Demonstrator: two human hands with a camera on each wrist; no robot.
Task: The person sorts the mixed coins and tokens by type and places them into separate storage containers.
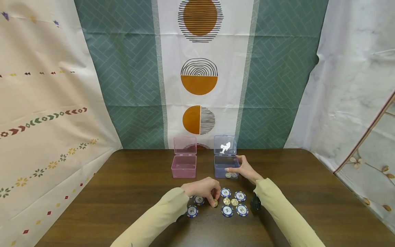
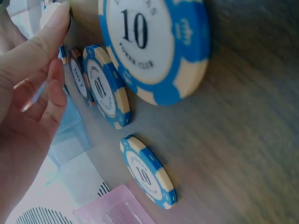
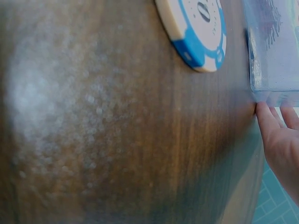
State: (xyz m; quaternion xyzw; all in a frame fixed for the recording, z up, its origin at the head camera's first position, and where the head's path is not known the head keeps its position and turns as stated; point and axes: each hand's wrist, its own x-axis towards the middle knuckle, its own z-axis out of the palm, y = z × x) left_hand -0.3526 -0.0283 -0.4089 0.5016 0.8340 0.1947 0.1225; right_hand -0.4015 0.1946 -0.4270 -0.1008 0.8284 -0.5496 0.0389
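Observation:
My left hand [image 1: 203, 188] reaches down among poker chips, thumb and fingers pinching a gold coin [image 1: 215, 203] at the tabletop. Just right of it, two more gold coins [image 1: 230, 201] lie between blue-and-white chips marked 10 [image 1: 227, 211]. My right hand [image 1: 246, 169] grips the right side of an open clear blue box [image 1: 218, 172], thumb at the front and fingers farther back. In the right wrist view, fingertips [image 3: 262, 109] meet the box's wall. Two coins [image 1: 228, 175] show low in that box.
An open pink box [image 1: 184, 173] with its lid raised stands left of the blue one. More chips [image 1: 192, 211] lie by the left wrist, partly covered by that hand. A patterned cloth [image 1: 200, 85] hangs behind the brown table [image 1: 139, 178].

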